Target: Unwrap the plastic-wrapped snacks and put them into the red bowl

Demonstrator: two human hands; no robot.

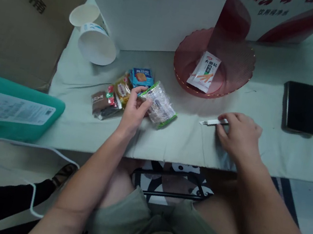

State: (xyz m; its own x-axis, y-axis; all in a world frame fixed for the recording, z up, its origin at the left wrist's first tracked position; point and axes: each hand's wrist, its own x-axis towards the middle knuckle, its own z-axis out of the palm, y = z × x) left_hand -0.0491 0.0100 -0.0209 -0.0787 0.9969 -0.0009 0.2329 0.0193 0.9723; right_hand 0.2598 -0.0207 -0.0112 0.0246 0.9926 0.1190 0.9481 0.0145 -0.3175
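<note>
My left hand (137, 109) pinches the left edge of a clear snack packet with green ends (161, 105) over the table. Close behind those fingers lie a blue snack packet (141, 77), a yellow wrapped snack (123, 87) and a brown packet (105, 103). To the right, my right hand (237, 132) is closed on a white utility knife (213, 122), whose blade tip points left toward the packet. The knife is low over the cloth; whether it touches cannot be told. Beyond both hands, a pink scalloped bowl (235, 80) holds a white snack packet (204, 72).
Two paper cups (96, 45) stand or lean at the back left, near a cardboard box (23, 29). A white and red carton (163, 9) rises behind the bowl. A black rectangular object (300, 108) lies right. A green plastic object (24, 110) borders the left.
</note>
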